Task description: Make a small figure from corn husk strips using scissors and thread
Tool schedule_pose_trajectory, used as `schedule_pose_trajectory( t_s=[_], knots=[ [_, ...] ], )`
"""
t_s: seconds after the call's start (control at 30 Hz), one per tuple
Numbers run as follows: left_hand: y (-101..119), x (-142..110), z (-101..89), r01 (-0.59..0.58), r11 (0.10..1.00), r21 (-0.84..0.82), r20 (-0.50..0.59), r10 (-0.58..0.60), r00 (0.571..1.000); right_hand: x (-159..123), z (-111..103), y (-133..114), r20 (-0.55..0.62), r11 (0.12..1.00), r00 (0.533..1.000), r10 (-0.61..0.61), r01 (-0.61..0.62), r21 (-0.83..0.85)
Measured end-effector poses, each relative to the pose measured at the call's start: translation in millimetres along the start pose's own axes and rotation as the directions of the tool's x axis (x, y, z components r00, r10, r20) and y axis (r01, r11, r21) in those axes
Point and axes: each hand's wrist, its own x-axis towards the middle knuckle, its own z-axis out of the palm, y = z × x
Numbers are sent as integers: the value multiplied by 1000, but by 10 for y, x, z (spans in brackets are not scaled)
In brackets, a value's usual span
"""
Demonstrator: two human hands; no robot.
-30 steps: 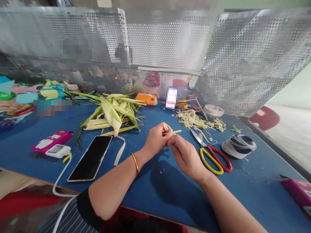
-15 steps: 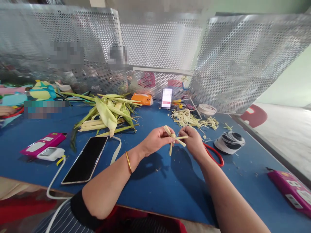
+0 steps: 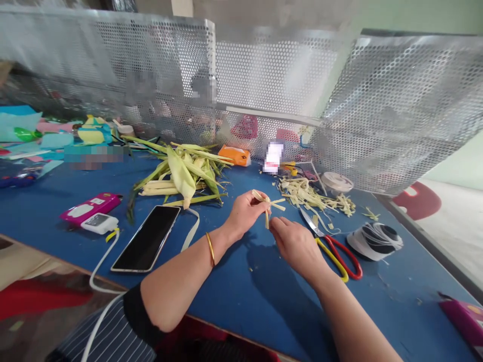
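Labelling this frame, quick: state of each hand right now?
Left hand: closed, pinching a knotted piece of pale strips.
Right hand: fingers closed together beside the piece's lower strip; whether they hold anything can't be told.

Husk piece: matt, fibrous plant strips;
Leaf pile: ribbed, softly satiny husk;
Scissors: shiny metal blades, smooth plastic-looking handles;
Phone: glossy, glass-like screen;
Bangle: polished, gold-coloured metal;
Perforated panels: silvery, sheeny metal;
Tabletop: smooth, low sheen;
Sleeve: matt cloth
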Motion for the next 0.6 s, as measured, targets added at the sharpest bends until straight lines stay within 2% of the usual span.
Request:
schedule_pose_trajectory(
  t_s=[0.1,0.2,0.27,0.37,0.43,0.47,0.6],
  knots=[
    [-22,13,-22,-46,994,99,0,46,999,10,-90,-25,-26,997,997,-70,71,42],
    [-33,11,-39,-109,971,213,41,103,994,27,-168,-86,-120,937,993,18,25,348],
    [-35,-1,-41,-143,946,291,83,124,989,40,-180,-115,-169,794,973,156,-22,607],
    [-31,-33,-26,-164,923,349,175,108,979,60,-155,-84,-81,451,923,375,-106,886],
    [-20,-58,-7,-148,929,338,255,60,965,71,-152,-12,16,237,880,475,-145,960],
    [-10,-69,2,-134,938,320,295,36,955,75,-161,32,49,165,861,507,-152,975],
    [49,-107,27,-32,984,173,433,-47,900,80,-225,196,205,-25,826,526,-226,974]
  ],
)
